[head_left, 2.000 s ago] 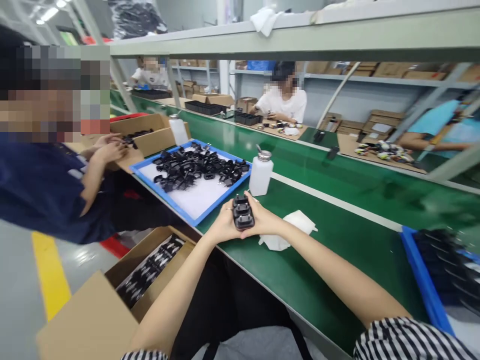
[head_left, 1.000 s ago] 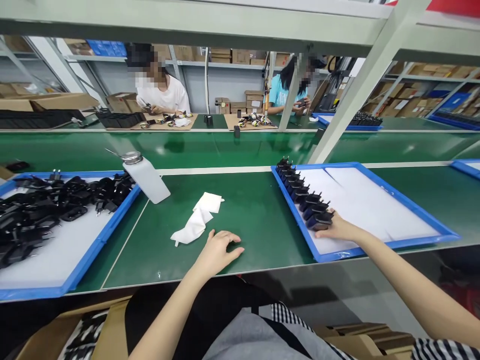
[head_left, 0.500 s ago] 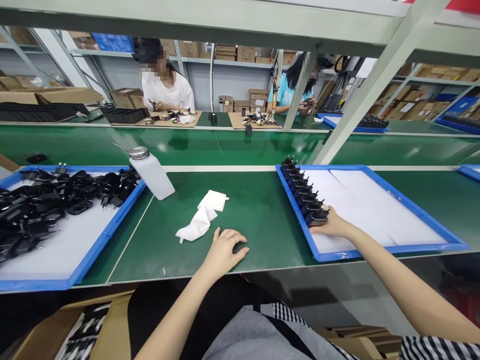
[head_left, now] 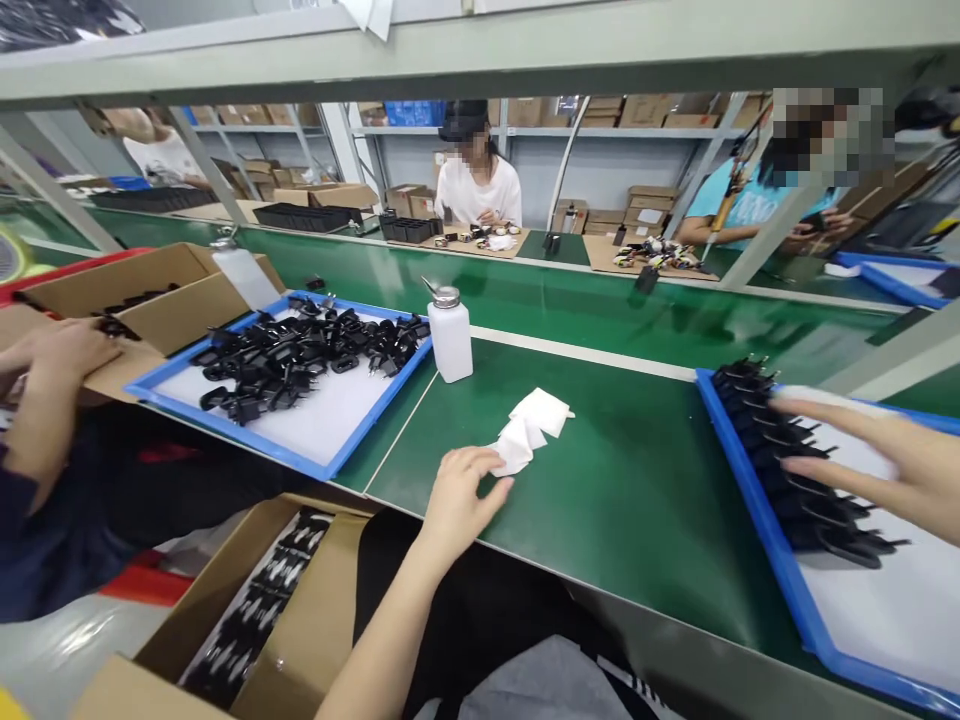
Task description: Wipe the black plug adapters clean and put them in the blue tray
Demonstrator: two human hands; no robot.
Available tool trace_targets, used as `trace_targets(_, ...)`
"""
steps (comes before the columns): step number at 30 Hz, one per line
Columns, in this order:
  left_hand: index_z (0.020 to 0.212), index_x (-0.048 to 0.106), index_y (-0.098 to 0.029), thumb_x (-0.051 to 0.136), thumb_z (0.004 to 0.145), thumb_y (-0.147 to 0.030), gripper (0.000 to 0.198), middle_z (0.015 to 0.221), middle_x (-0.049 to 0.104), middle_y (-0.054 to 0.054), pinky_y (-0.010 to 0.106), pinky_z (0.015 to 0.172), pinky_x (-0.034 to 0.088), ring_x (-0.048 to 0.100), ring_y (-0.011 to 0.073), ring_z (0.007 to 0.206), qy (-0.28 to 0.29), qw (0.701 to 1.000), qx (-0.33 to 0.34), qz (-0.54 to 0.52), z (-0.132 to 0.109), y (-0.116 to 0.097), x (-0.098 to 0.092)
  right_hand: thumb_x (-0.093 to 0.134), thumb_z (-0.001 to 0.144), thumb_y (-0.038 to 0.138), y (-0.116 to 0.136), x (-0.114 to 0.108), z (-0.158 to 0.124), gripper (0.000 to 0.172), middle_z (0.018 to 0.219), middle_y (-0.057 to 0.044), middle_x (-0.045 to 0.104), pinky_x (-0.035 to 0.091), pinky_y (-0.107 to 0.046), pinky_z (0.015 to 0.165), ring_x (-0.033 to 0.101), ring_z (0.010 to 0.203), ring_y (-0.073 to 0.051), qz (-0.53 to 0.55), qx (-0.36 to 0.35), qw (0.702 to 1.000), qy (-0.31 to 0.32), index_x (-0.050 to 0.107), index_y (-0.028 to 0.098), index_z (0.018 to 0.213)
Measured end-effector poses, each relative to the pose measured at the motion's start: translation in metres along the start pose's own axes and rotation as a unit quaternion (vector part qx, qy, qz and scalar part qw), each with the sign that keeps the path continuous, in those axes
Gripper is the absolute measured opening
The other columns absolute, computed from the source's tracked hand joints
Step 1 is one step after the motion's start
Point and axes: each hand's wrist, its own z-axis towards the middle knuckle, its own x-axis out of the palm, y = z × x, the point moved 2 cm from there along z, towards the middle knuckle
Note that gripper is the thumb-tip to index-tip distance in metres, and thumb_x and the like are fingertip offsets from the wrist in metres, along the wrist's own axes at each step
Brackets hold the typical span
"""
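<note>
Fingers (head_left: 487, 463) of left hand (head_left: 459, 497) touch cloth (head_left: 534, 418), unclenched; right hand (head_left: 892, 468) open over plugs (head_left: 784, 455).

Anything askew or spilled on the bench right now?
Nothing spilled: the white bottle stands upright. The black adapters in the left blue tray lie in a tangled heap, unlike the neat row in the right tray by the open right hand. A white wipe lies crumpled by the left hand.

Blue tray (head_left: 757, 520), white cloth (head_left: 529, 425), seemingly black plugs (head_left: 795, 470).
</note>
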Motion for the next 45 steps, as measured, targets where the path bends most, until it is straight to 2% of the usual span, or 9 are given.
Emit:
trace_targets(3,0.090,0.051,-0.018,0.046,0.071,-0.030,0.023,0.099,0.052,0.006,0.034,0.081,0.033,0.044,0.0185,0.094,-0.004,0.997,-0.054,0.058,0.007,0.016,-0.001,0.048,0.065,0.039,0.080,0.058,0.050,0.038,0.103,-0.007,0.053,0.038,-0.041,0.078,0.048,0.092,-0.028,-0.081,-0.042,0.975,0.203,0.052,0.024,0.100)
trace_targets(6,0.094,0.050,-0.018,0.051,0.067,-0.036,0.032,0.101,0.050,0.005,0.034,0.081,0.033,0.042,0.0205,0.095,0.047,0.995,-0.050,0.073,0.013,0.018,0.008,0.041,0.071,0.033,0.124,0.116,0.084,0.034,0.100,-0.007,0.054,0.042,-0.038,0.072,0.050,0.090,-0.025,-0.109,-0.089,0.957,0.255,0.050,0.020,0.102)
trace_targets(14,0.065,0.053,-0.014,0.046,0.069,-0.023,0.012,0.083,0.055,0.004,0.026,0.073,0.037,0.048,0.0149,0.079,0.005,0.985,-0.113,-0.128,0.019,0.023,0.012,0.052,0.065,0.032,0.136,0.181,0.123,0.032,0.090,-0.010,0.055,0.042,-0.028,0.061,0.053,0.080,-0.023,-0.126,-0.065,0.951,0.275,0.051,0.014,0.092)
trace_targets(18,0.064,0.052,-0.013,0.046,0.068,-0.031,0.019,0.061,0.053,0.000,0.023,0.058,0.039,0.049,0.0115,0.059,-0.013,0.905,-0.257,-0.340,0.020,0.040,0.005,0.049,0.069,0.029,0.127,0.177,0.133,0.026,0.086,-0.006,0.057,0.041,-0.023,0.058,0.054,0.075,-0.017,-0.109,-0.063,0.951,0.282,0.051,0.016,0.091)
trace_targets(22,0.071,0.051,-0.012,0.043,0.070,-0.031,0.022,0.059,0.053,0.001,0.024,0.056,0.041,0.051,0.0113,0.056,-0.009,0.760,-0.393,-0.518,0.025,0.050,0.005,0.042,0.073,0.035,0.124,0.168,0.129,0.033,0.095,-0.008,0.053,0.040,-0.025,0.061,0.051,0.081,-0.019,-0.102,-0.077,0.977,0.173,0.045,0.015,0.099)
trace_targets(24,0.078,0.051,-0.012,0.040,0.072,-0.032,0.023,0.067,0.055,0.003,0.025,0.056,0.043,0.053,0.0127,0.060,0.013,0.734,-0.415,-0.537,0.028,0.050,0.003,0.041,0.074,0.040,0.128,0.168,0.120,0.031,0.090,-0.008,0.054,0.039,-0.026,0.061,0.051,0.079,-0.019,-0.124,-0.113,0.977,0.135,0.049,0.016,0.091)
trace_targets(30,0.090,0.049,-0.013,0.048,0.066,-0.032,0.031,0.081,0.057,0.009,0.036,0.067,0.041,0.052,0.0242,0.079,0.038,0.945,-0.324,-0.028,0.034,0.048,-0.024,0.040,0.077,0.028,0.134,0.184,0.099,0.021,0.074,-0.010,0.055,0.037,-0.030,0.060,0.051,0.075,-0.023,-0.263,-0.211,0.937,0.096,0.054,0.013,0.079)
trace_targets(38,0.107,0.043,-0.018,0.052,0.065,-0.031,0.045,0.113,0.044,0.006,0.031,0.087,0.031,0.038,0.0193,0.104,0.051,0.999,0.008,0.015,0.068,0.014,-0.011,0.038,0.077,0.023,0.150,0.164,0.098,0.019,0.067,-0.002,0.055,0.035,-0.024,0.055,0.050,0.062,-0.014,-0.068,-0.201,0.964,0.163,0.053,0.018,0.065)
trace_targets(45,0.080,0.059,-0.017,0.053,0.063,-0.035,0.026,0.074,0.060,0.001,0.022,0.060,0.040,0.052,0.0126,0.066,0.134,0.970,-0.072,-0.187,0.072,0.006,-0.007,0.040,0.074,0.023,0.165,0.139,0.088,0.018,0.055,0.002,0.051,0.032,-0.020,0.048,0.046,0.053,-0.011,0.095,-0.182,0.947,0.248,0.048,0.018,0.058)
